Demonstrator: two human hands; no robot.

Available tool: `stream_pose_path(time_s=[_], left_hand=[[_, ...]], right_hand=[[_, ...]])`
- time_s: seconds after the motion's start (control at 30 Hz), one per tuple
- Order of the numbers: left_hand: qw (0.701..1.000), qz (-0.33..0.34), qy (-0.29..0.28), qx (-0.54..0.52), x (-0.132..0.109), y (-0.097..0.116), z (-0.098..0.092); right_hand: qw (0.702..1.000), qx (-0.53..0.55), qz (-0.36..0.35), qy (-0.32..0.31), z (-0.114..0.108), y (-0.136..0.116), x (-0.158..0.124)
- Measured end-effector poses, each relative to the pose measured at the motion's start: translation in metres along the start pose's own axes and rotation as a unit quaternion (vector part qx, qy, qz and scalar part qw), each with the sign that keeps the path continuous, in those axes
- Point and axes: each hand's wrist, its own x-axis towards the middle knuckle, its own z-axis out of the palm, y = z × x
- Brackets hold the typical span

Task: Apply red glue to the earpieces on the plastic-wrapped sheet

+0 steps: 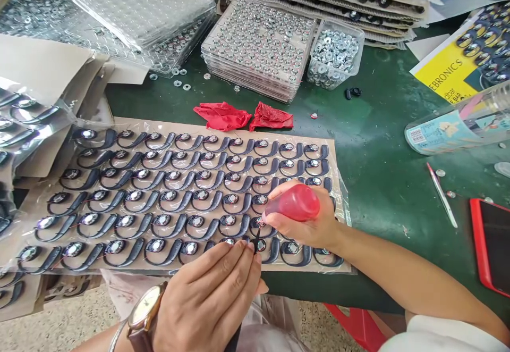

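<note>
My right hand (319,232) is closed around a red squeeze bottle (297,202), tilted with its nozzle down over a small earphone part. My left hand (217,288), with a watch (146,305) on the wrist, grips black tweezers (257,239); their tip is beside the bottle's nozzle. Whether the nozzle or the tip touches the part, I cannot tell. Under both hands lies a plastic-covered cardboard sheet (340,192) with rows of dark curved earphone housings (203,195), each with a round silver speaker and thin red wires. My hands cover some of the front ones.
Two red cloth pieces (223,115) lie behind the sheet. Further back are stacked clear trays (255,49) of silver discs and a plastic box (337,57) of metal rings. On the right are a clear jar (450,128), a thin pen-like stick (442,195) and a red-cased phone (492,245).
</note>
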Motion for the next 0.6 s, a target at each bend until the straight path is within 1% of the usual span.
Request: stream_pose_path(time_s=[0.17,0.27,0.33,0.47,0.6], left_hand=[[1.000,-0.006,-0.004,0.000,0.0024,-0.0006,-0.0019],[1.000,-0.015,-0.006,-0.014,0.0051,-0.0008,-0.0035],[1.000,-0.019,-0.011,-0.017,0.0049,-0.0010,-0.0034],[0.999,-0.019,-0.012,-0.022,0.0001,-0.0016,-0.0016],[0.999,-0.020,-0.014,-0.026,-0.0016,-0.0018,-0.0009]], right_hand=[[0.999,0.019,0.046,0.008,-0.0006,-0.0003,-0.0004],[0.997,0.026,0.068,0.000,-0.0011,-0.0005,0.0001],[0.997,0.029,0.064,0.005,-0.0011,-0.0014,0.0008],[0.997,0.034,0.046,0.042,-0.0016,-0.0044,0.0029],[0.997,0.010,0.064,0.042,-0.0034,-0.0067,0.0047]])
